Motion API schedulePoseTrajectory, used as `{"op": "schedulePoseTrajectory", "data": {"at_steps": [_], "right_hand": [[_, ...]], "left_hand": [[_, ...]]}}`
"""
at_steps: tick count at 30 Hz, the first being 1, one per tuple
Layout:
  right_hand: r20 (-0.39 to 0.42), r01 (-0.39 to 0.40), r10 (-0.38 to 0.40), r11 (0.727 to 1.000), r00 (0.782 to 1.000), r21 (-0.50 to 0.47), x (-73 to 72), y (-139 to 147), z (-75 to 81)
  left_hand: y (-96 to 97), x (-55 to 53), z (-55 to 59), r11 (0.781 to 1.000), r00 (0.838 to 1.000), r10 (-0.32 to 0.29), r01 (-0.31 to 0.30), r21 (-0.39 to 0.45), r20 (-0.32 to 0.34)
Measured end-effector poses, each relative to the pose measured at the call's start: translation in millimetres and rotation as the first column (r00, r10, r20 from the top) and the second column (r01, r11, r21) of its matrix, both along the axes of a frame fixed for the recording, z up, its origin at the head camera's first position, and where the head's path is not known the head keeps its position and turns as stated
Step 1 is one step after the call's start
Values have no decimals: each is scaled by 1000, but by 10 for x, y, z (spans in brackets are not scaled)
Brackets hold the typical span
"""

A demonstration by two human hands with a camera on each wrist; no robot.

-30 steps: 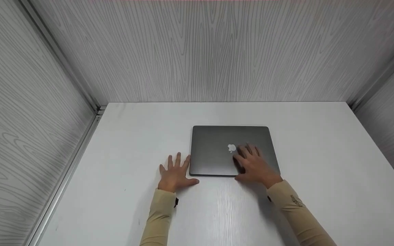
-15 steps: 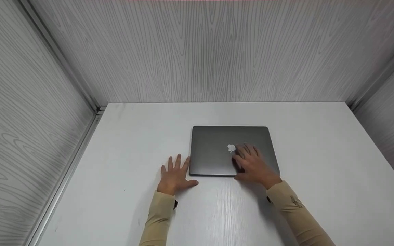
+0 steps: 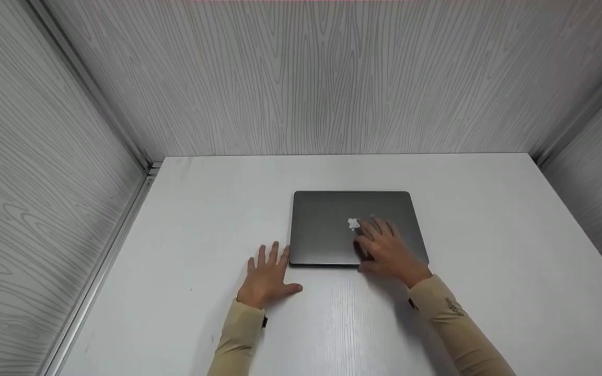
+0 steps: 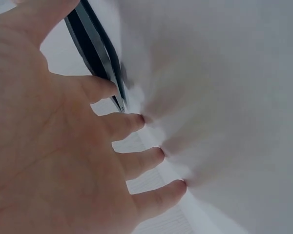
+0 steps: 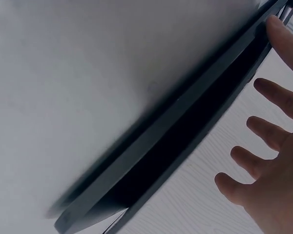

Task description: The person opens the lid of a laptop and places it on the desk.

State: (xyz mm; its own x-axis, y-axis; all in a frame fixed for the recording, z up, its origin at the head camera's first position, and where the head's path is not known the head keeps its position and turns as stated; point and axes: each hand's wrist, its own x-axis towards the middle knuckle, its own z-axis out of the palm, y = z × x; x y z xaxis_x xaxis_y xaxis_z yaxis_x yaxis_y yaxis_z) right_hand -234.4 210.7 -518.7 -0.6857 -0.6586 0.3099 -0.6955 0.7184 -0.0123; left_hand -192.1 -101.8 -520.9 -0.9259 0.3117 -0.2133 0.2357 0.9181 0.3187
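Observation:
A dark grey laptop (image 3: 322, 224) with a pale apple logo (image 3: 352, 223) lies flat on the white table. In the right wrist view, a dark narrow gap runs between its lid and base (image 5: 151, 132). My right hand (image 3: 392, 256) spreads over the front right of the lid, its thumb (image 5: 283, 41) at the front edge by the gap. My left hand (image 3: 263, 282) is spread on the table at the laptop's front left corner, index fingertip right at its side. Seen from the left wrist, the laptop's side (image 4: 90, 44) forms a thin wedge.
The white tabletop (image 3: 217, 209) reaches to a grey wood-grain back wall (image 3: 322, 78). Similar panels (image 3: 34, 183) stand on the left and right, with metal rails along the corners.
My left hand has slid slightly back toward me along the laptop's left side. The right hand and the laptop stay about where they were.

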Motion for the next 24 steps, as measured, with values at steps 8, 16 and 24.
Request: {"op": "schedulePoseTrajectory", "data": {"at_steps": [8, 16, 24], "right_hand": [[-86, -46, 39, 996, 996, -81, 14, 8, 7], [-149, -53, 35, 992, 988, -119, 19, 1, -14], [-178, -79, 50, 984, 983, -160, 69, -4, -44]], "left_hand": [[84, 202, 83, 1000, 1000, -27, 26, -17, -4], [415, 425, 177, 984, 985, -160, 154, -85, -70], [554, 501, 118, 962, 965, -244, 228, -151, -94]]}}
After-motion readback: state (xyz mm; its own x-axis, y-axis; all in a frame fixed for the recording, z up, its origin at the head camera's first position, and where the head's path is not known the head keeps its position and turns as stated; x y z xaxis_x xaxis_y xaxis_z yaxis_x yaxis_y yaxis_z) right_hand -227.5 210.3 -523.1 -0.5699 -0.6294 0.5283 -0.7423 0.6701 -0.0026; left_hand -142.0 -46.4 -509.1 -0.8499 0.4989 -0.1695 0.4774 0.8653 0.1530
